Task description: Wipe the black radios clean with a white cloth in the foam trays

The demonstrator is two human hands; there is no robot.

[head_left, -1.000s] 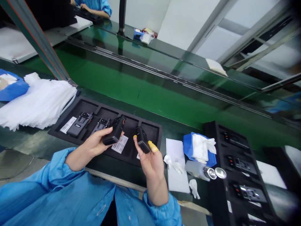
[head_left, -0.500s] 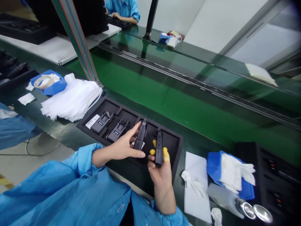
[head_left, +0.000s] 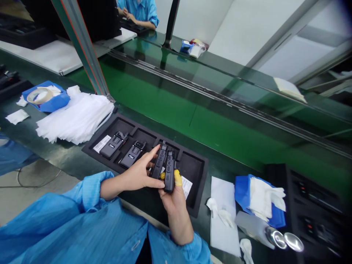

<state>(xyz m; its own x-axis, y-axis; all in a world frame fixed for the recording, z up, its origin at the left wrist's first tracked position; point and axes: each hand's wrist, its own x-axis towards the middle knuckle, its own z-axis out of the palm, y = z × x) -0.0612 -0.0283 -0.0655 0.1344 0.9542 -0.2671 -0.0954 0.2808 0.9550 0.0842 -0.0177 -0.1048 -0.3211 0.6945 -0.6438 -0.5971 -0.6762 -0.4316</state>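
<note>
My left hand (head_left: 139, 174) is around a black handheld device (head_left: 159, 160) with buttons along its narrow side. Its index finger lies along the upper end, and its thumb reaches to the lower end of a second black device (head_left: 169, 170). That second device is gripped in my right hand (head_left: 173, 196), which wears yellow finger cots. Both devices stand side by side, close together, above a black foam tray (head_left: 202, 194). Two similar devices with back clips, one far left (head_left: 111, 146) and one beside it (head_left: 132, 156), lie in the tray's left compartments. My left palm hides some of the grip.
White cloths (head_left: 75, 117) and a blue bin with tape (head_left: 52, 101) are at left. On the right are a white pad (head_left: 224, 234), a blue bin of gloves (head_left: 242, 194), a bottle (head_left: 254, 229) and another black tray (head_left: 280, 176). A co-worker (head_left: 140, 14) sits across.
The view has swung right-to-left and settled. Both devices have been turned with their button sides up. My right hand has brought its device leftward against the other; my left thumb now touches it.
</note>
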